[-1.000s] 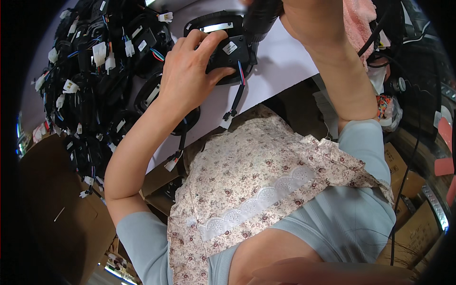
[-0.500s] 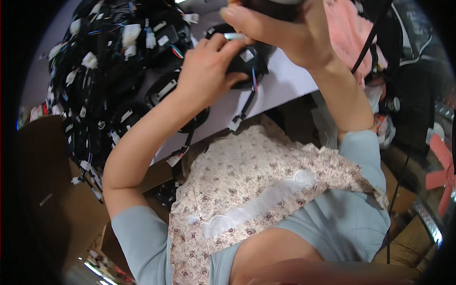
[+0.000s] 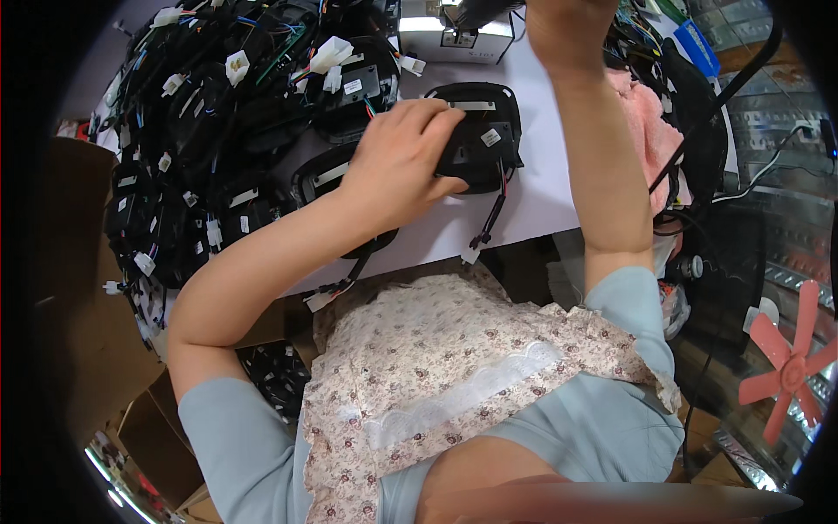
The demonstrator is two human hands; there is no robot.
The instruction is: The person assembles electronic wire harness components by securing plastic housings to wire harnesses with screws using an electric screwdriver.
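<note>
We had our left hand (image 3: 403,157) over the left end of a black plastic housing (image 3: 467,157), its fingers curled onto the upper face and its thumb bent in at the near edge, so that it gripped the piece. The housing lay flat on the white table (image 3: 546,175), just to the right of that hand. A silver strip (image 3: 476,106) ran along its far part, close beside our fingertips, and a small white label (image 3: 491,137) sat to the right of them. From the near edge, to the right of our thumb, a dark wire lead (image 3: 494,214) came down toward us and ended in a white connector (image 3: 471,255) by the table's edge.

Our right hand (image 3: 569,24) was farther out than the left and to its right, mostly cut off by the top of the view; we could not tell whether it was open or closed, or whether it held the black tool (image 3: 484,10) just to its left. That tool reached over a white box (image 3: 423,45), beyond the left hand.

A second housing (image 3: 316,170) lay partly under our left wrist. Farther left of that hand we had a heap of similar black housings (image 3: 201,113), mixed with white plugs (image 3: 331,55). A pink towel (image 3: 650,131) lay to the right of our right forearm. Nearer us than both hands was a floral apron (image 3: 419,349).
</note>
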